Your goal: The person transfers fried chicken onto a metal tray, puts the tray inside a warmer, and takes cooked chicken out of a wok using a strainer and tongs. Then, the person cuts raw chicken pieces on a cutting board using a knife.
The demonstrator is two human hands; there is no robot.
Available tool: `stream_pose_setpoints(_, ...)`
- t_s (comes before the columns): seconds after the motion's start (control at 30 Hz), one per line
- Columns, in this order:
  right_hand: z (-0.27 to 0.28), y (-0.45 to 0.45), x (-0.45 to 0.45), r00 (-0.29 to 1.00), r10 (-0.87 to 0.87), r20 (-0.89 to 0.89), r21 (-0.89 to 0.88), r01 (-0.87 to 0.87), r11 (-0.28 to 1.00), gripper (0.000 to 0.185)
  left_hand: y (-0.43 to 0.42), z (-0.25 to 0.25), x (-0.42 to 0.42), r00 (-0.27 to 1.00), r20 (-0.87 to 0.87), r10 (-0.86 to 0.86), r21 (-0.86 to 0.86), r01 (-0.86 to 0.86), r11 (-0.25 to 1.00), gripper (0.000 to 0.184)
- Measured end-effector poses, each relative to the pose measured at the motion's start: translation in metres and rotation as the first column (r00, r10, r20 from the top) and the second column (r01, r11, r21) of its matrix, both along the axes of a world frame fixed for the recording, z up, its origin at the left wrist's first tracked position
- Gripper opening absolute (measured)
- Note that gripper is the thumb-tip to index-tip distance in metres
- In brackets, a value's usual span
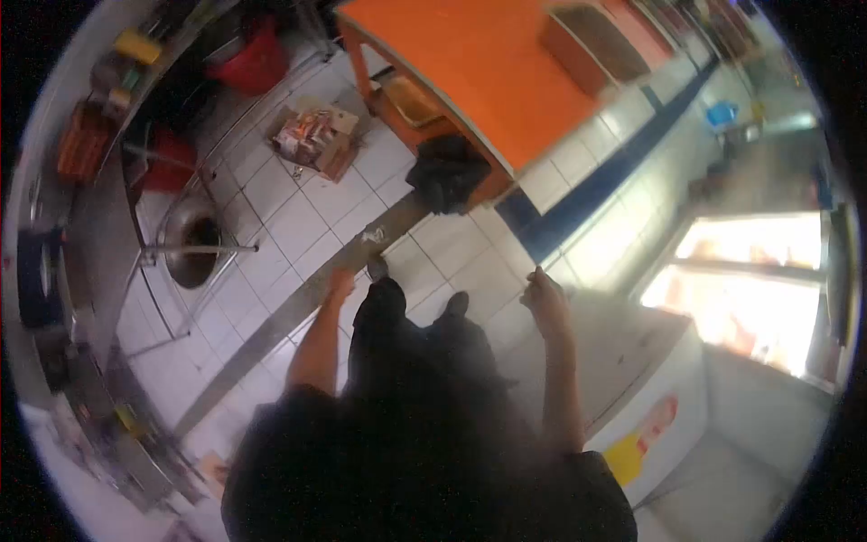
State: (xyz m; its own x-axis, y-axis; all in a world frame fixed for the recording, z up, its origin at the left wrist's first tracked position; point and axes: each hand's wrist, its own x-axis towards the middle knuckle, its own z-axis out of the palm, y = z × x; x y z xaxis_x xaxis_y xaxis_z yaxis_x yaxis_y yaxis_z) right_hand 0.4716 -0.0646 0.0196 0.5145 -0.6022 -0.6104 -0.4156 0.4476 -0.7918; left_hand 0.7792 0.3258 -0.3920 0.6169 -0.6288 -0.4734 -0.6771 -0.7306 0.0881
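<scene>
My left hand [341,283] hangs beside my left leg over the tiled floor, its fingers curled closed. No object shows in it, and the hand is small and a little blurred. My right hand [545,300] is raised on the right, bent into a loose fist, with nothing visible in it. Neither hand touches anything that I can see. Between them are my dark trousers and shoes [458,303], one foot ahead of the other. Nearest my right forearm is a pale chest-like unit [655,397] with a yellow and red label.
Ahead stands an orange table [461,63] holding a long tray [596,45], with a black bag [447,173] at its foot. A cardboard box [313,138] of packets lies on the floor. On the left are a metal rack [200,248] and a round metal pan [191,239].
</scene>
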Motion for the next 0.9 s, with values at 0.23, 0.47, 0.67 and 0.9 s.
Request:
stream_pose_setpoints(0.23,-0.161,-0.007,0.150,0.982,0.179,0.058,-0.201,-0.164,0.966,0.031,0.151,0.087,0.016,0.180,-0.806,0.564,-0.037,-0.966,0.256,0.018)
stream_pose_setpoints(0.47,-0.241,0.013,0.176,0.816,0.504,-0.284,0.218,-0.457,0.862,0.021,0.180,0.109,0.051,-0.247,-0.782,0.572,0.341,-0.938,0.061,0.021)
stream_pose_setpoints(0.67,-0.239,0.039,0.207,0.908,0.345,-0.240,0.345,-0.252,0.904,0.025,0.144,0.093,0.143,-0.050,-0.885,0.463,0.104,-0.990,0.092,0.029)
stream_pose_setpoints(0.9,-0.294,0.030,0.304,0.838,0.530,-0.131,0.157,-0.510,0.846,0.016,0.077,0.108,0.252,0.411,-0.666,0.623,-0.153,-0.892,0.426,0.030)
